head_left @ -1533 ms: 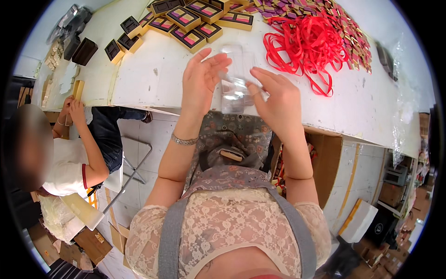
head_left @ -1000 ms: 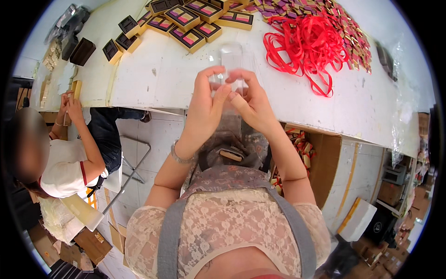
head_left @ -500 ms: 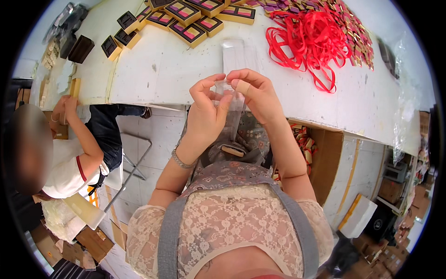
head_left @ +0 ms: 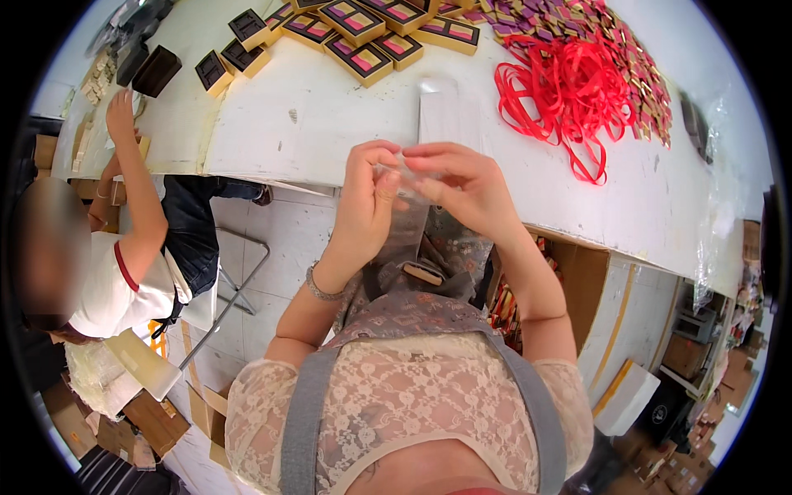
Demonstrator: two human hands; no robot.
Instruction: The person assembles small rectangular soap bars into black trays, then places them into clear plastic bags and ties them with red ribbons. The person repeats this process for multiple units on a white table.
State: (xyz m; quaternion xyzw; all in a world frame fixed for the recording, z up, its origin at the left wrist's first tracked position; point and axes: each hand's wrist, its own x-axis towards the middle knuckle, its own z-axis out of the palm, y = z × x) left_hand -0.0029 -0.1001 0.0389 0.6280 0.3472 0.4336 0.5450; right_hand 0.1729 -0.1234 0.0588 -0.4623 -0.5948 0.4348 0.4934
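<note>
A clear plastic bag [head_left: 404,233] hangs in front of my lap, just off the table's near edge. Its upper end is pinched between the thumb and fingers of my left hand [head_left: 369,194]. My right hand [head_left: 466,186] is close beside the bag's mouth, its fingers stretched toward my left hand and its thumb held apart from them. Slight blur hides exactly how the right fingertips meet the film. On the table beyond my hands lies a stack of clear flat bags [head_left: 450,115].
Gold-and-black boxes [head_left: 359,58] cover the table's far side. A heap of red ribbon [head_left: 561,99] and small wrapped pieces [head_left: 639,82] lie far right. Under the table is a cardboard box [head_left: 582,301]. At left a co-worker's arm [head_left: 140,186] reaches over the table, near a folding chair [head_left: 235,280].
My right thumb has parted from its fingertips at the bag's mouth, while my left hand keeps its pinch. The co-worker's hand has reached farther across the table. The whole view has shifted slightly.
</note>
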